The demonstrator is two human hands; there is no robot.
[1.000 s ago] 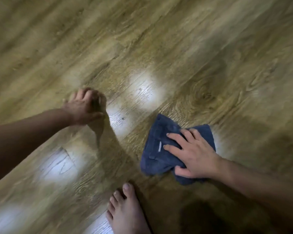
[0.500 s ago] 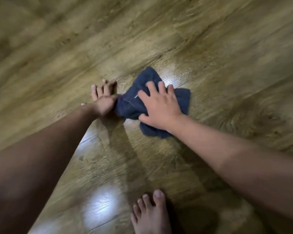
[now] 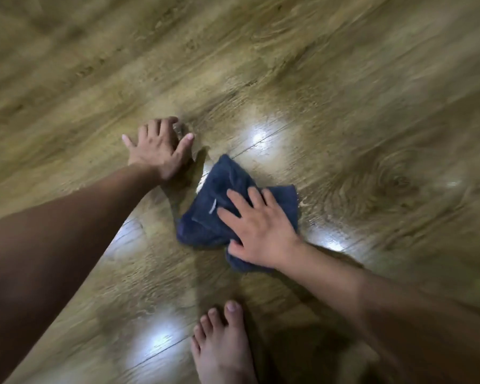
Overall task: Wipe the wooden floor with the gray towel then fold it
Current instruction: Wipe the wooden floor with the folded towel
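Note:
A bunched dark blue-gray towel (image 3: 219, 200) with a small white tag lies on the glossy wooden floor (image 3: 288, 79) at the centre. My right hand (image 3: 261, 228) presses flat on the towel's near right part, fingers spread over the cloth. My left hand (image 3: 158, 148) rests palm down on the bare floor to the towel's left, fingers apart, a short gap from the cloth.
My bare foot (image 3: 222, 347) stands on the floor just in front of the towel, at the bottom centre. Bright light reflections (image 3: 261, 137) shine on the planks around the towel. Floor extends on all sides.
The towel under my right hand has slid back right, away from my left hand, which touched it half a second ago. My left hand now lies flat on bare floor.

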